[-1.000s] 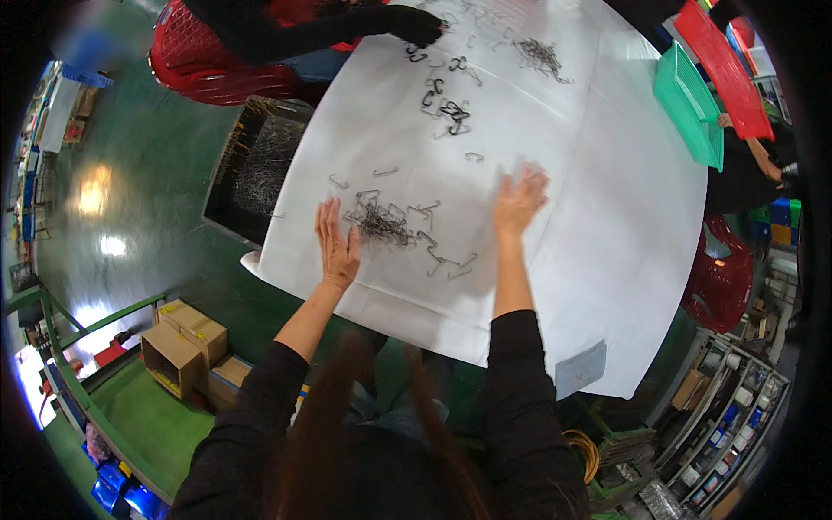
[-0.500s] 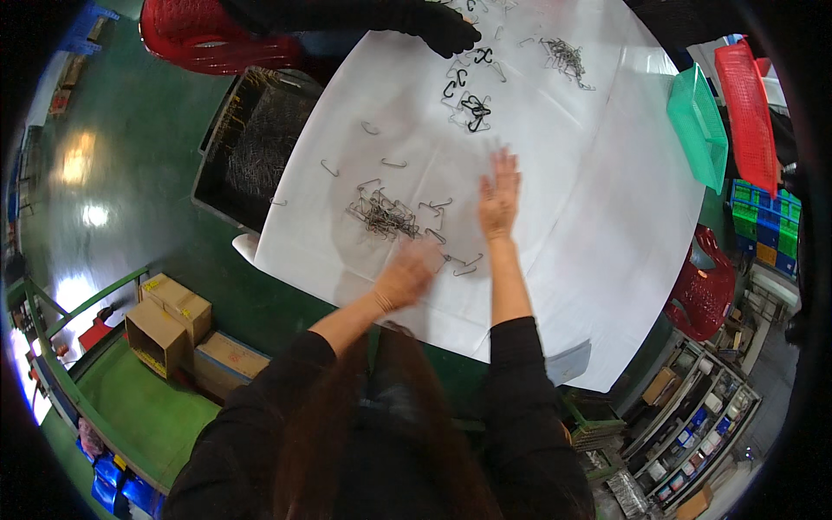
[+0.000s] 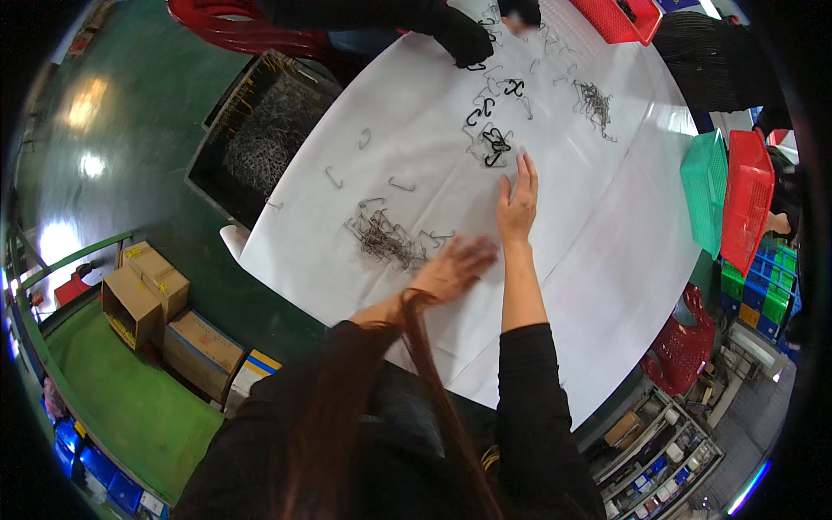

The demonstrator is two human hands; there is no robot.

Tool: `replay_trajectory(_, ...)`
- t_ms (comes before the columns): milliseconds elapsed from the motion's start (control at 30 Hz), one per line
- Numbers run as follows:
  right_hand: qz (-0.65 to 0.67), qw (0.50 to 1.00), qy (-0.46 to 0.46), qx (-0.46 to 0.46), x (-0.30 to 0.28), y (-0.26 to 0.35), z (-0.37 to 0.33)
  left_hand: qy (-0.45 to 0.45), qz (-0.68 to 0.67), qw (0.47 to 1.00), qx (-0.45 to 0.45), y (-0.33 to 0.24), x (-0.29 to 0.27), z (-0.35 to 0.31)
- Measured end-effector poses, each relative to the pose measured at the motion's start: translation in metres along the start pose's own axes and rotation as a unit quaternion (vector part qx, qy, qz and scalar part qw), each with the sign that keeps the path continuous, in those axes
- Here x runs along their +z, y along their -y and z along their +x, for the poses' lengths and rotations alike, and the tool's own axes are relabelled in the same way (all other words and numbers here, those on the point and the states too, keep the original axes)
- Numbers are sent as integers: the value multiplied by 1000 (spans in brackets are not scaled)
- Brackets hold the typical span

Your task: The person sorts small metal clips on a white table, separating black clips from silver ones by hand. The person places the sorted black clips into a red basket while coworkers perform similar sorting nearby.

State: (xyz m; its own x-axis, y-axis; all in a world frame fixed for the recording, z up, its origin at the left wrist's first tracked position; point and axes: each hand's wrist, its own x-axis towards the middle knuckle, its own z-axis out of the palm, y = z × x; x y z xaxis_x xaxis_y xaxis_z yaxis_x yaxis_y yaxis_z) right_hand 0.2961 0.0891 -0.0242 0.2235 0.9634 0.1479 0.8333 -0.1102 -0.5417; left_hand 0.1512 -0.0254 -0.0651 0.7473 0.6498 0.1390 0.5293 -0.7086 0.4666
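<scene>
My right hand (image 3: 518, 206) lies with fingers stretched out over the white-covered table (image 3: 598, 225), its fingertips just below a small cluster of black hooks (image 3: 496, 146). My left hand (image 3: 455, 267), blurred by motion, is spread palm down to the right of a pile of bent metal wire hooks (image 3: 381, 236). Nothing shows in either hand. A few single hooks lie apart from the pile, one of them a wire hook (image 3: 401, 185) above it. Part of the pile's right side is close to my left fingers.
A co-worker's black-gloved hand (image 3: 468, 39) works among hooks at the far edge. Another hook pile (image 3: 595, 108) lies far right. Green (image 3: 704, 191) and red baskets (image 3: 747, 199) stand along the right edge. A black crate (image 3: 260, 139) of wire pieces sits left, cardboard boxes (image 3: 204, 351) lower left.
My left hand has moved right, away from the pile's lower edge. My right hand has come nearer the black hooks. The view has shifted, and a red basket now shows at the top right.
</scene>
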Motion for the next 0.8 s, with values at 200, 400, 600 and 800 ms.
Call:
replay_trajectory(200,-91,968,44,-231,22,28,21,34,108,971,-208,85,-84,-26)
replay_trajectory(400,-83,980,5,-183,35,36,78,-42,189,937,-291,118,-113,-43)
replay_trajectory(600,-75,980,8,-186,9,1,36,-189,87,940,-272,117,-107,8)
replay_trajectory(800,-2,989,89,119,-28,-9,15,-197,10,944,-266,112,-90,83)
